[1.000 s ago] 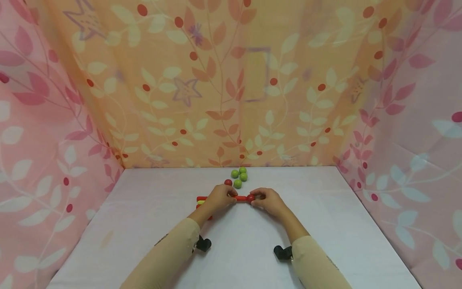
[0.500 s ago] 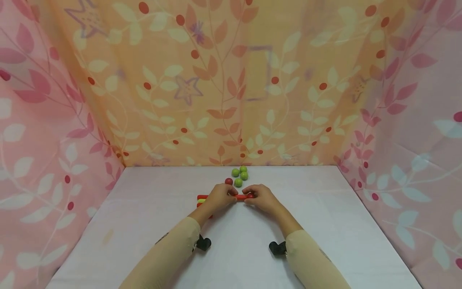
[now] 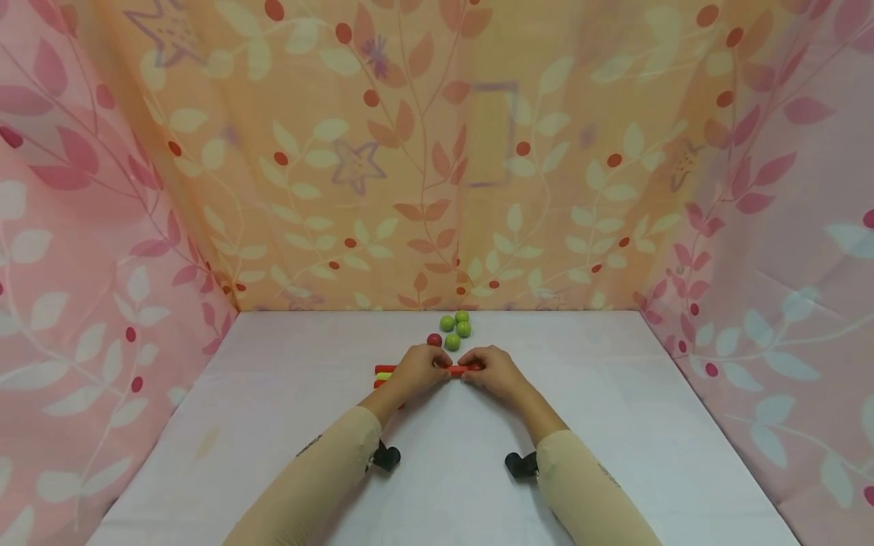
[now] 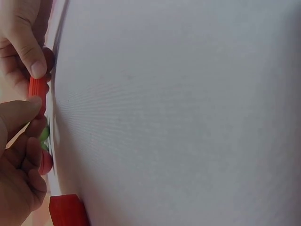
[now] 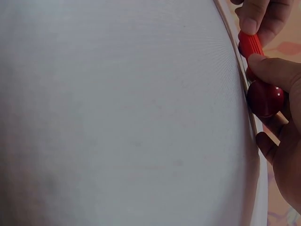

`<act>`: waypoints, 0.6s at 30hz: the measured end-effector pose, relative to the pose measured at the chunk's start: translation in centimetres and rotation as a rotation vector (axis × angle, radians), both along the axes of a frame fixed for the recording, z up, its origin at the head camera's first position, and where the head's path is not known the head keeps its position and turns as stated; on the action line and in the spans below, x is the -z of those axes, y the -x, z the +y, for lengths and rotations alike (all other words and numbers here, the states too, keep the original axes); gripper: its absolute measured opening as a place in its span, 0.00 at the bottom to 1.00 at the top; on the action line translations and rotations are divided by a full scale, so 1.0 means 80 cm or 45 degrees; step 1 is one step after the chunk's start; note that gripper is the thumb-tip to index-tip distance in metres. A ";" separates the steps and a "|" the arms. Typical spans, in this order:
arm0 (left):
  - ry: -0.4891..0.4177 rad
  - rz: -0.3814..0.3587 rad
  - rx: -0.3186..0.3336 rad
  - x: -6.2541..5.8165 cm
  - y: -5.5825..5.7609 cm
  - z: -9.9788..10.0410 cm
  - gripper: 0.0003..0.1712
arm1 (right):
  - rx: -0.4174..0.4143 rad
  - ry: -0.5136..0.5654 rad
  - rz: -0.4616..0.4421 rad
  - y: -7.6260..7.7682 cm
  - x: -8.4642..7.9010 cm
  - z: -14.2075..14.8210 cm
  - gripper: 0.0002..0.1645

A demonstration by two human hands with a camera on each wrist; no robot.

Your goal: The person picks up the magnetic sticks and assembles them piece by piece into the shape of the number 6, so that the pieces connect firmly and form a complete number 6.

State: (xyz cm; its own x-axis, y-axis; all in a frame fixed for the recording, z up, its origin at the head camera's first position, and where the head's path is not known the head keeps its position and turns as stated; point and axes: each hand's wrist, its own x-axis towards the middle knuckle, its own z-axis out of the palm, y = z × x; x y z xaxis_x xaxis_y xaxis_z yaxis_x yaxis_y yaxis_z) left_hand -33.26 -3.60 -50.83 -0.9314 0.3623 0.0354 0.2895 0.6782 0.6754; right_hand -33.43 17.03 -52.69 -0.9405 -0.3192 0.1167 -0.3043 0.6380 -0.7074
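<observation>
My left hand (image 3: 421,371) and right hand (image 3: 498,369) pinch a short red ribbed stick (image 3: 457,371) between thumbs and fingers, one hand toward each end. A glossy dark red ball (image 5: 265,98) sits at the stick's right end, largely covered by my right hand in the head view. In the left wrist view the ribbed stick (image 4: 37,93) spans the small gap between the two thumbs. More sticks lie on the table by my left wrist, including a red stick (image 3: 386,368) and a yellow-green stick (image 3: 384,376), partly hidden by the forearm.
Behind the hands lie several green balls (image 3: 452,343) and a loose red ball (image 3: 434,340) on the white table (image 3: 580,394). Patterned cloth walls (image 3: 382,189) enclose the back and sides. A black wrist camera (image 3: 387,457) hangs from the left sleeve.
My right hand has slid left along the stick, from the ball at its end onto the stick itself, closer to my left hand. The left hand keeps its hold.
</observation>
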 end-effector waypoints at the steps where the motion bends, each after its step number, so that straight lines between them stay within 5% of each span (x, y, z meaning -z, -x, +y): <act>1: -0.001 -0.013 0.000 -0.001 0.000 -0.001 0.07 | 0.000 0.003 -0.009 0.000 0.000 0.000 0.11; 10: 0.010 0.012 0.009 -0.021 0.008 -0.019 0.12 | 0.017 -0.011 -0.038 -0.001 0.000 -0.002 0.11; 18: -0.127 -0.045 -0.157 -0.042 0.035 -0.032 0.19 | 0.024 -0.008 -0.051 0.001 0.000 0.001 0.11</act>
State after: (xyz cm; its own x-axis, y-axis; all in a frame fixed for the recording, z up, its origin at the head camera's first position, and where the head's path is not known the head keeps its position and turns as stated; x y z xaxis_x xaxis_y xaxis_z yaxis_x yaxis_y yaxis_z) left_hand -36.04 -6.14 -47.51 -0.9698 0.2418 0.0316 0.1831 0.6361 0.7496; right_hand -33.55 17.08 -52.72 -0.9503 -0.3017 0.0770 -0.2636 0.6481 -0.7145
